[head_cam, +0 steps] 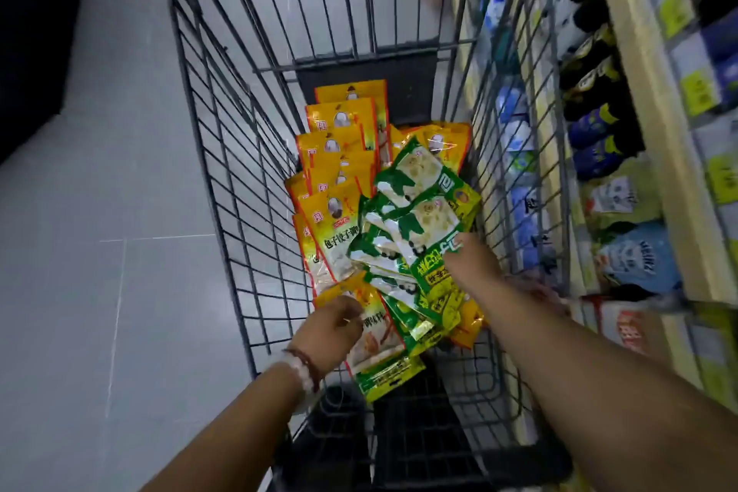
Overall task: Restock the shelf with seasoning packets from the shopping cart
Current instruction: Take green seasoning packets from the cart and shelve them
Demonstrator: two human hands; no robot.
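Note:
Inside the wire shopping cart lies a heap of seasoning packets. Yellow-orange packets are stacked on the left and at the back. A fan of green-and-white packets sits to their right. My right hand grips the lower end of that green fan, thumb on top. My left hand, with beaded bracelets at the wrist, pinches a yellow packet near the cart's near end. The undersides of both hands are hidden.
A store shelf runs along the right of the cart, holding dark bottles, blue-and-white pouches and a light blue pouch. Grey tiled floor lies to the left.

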